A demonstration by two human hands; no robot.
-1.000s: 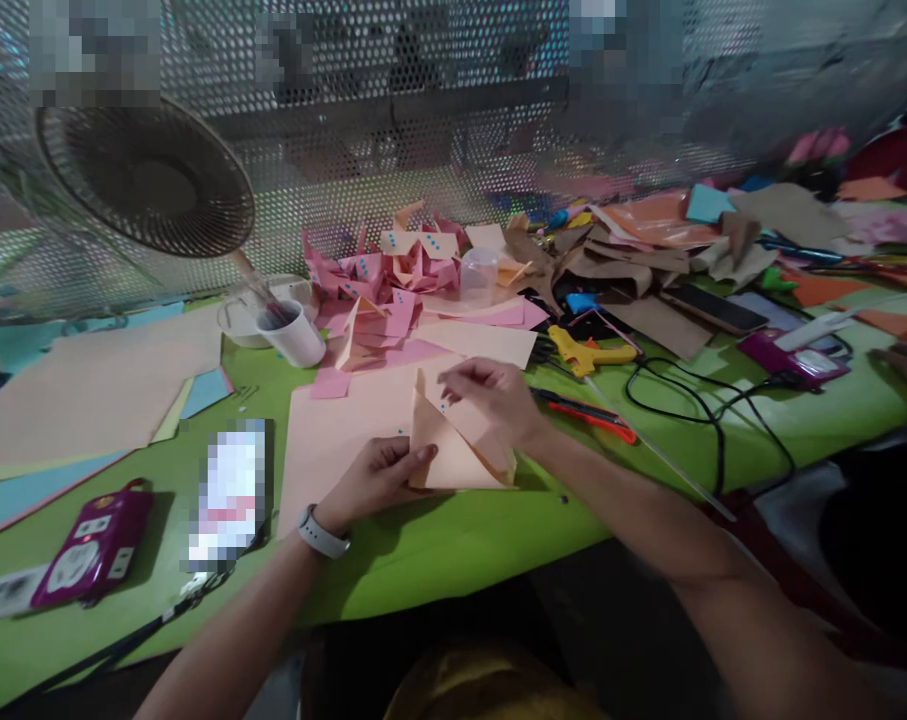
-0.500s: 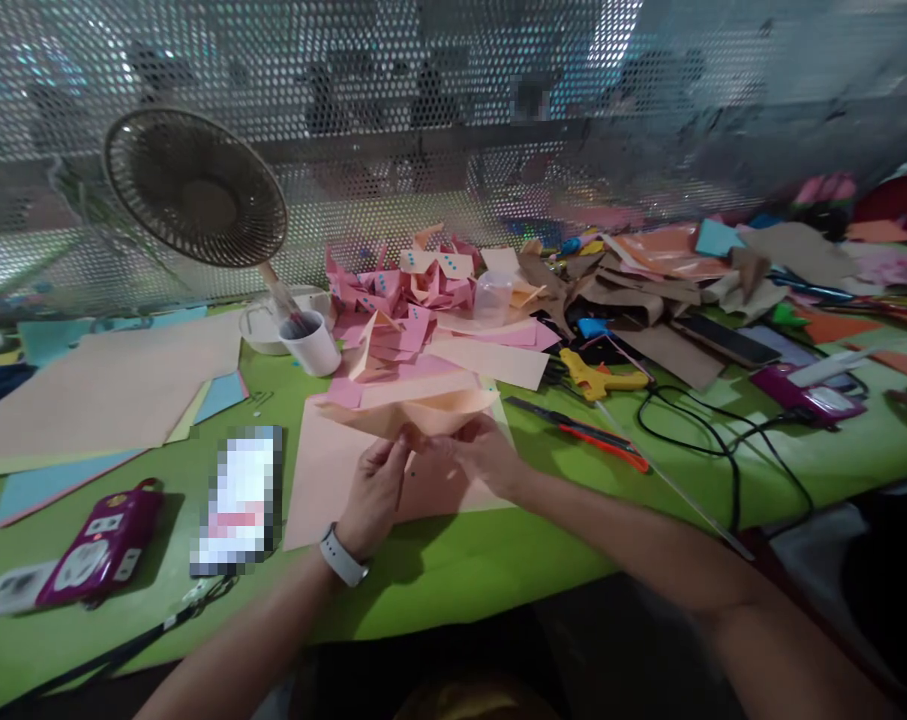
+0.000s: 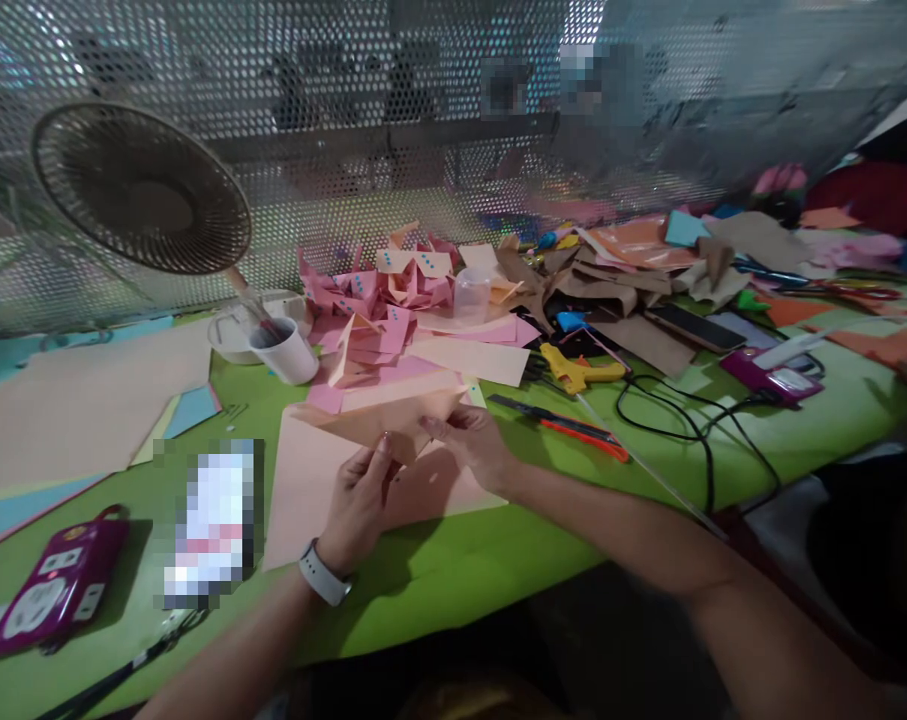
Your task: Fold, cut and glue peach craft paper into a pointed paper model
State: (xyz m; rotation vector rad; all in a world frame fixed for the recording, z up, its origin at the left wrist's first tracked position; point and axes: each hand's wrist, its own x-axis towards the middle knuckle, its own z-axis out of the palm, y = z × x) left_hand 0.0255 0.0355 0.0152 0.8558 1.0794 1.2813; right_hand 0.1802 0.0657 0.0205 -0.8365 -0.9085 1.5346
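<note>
A folded piece of peach paper (image 3: 382,418) is held up between both hands, over a larger peach sheet (image 3: 303,500) lying on the green-covered table. My left hand (image 3: 363,500), with a white watch on the wrist, pinches its lower edge, thumb on top. At the paper's right part, my right hand (image 3: 475,445) grips it between thumb and fingers. Just beyond lie pink sheets and a standing folded peach piece (image 3: 352,350). An orange box cutter (image 3: 573,428) rests to the right of my right hand.
A fan (image 3: 145,190) and a white cup (image 3: 284,350) stand at the back left. Pink folded papers (image 3: 415,280) and brown scraps (image 3: 610,285) pile up behind. A yellow glue gun (image 3: 580,370) with cables lies right. A phone (image 3: 209,525) and purple device (image 3: 59,580) sit left.
The held paper has tilted, its folded face now turned more toward me. My right thumb has shifted onto its right part. The whole view has swung slightly right.
</note>
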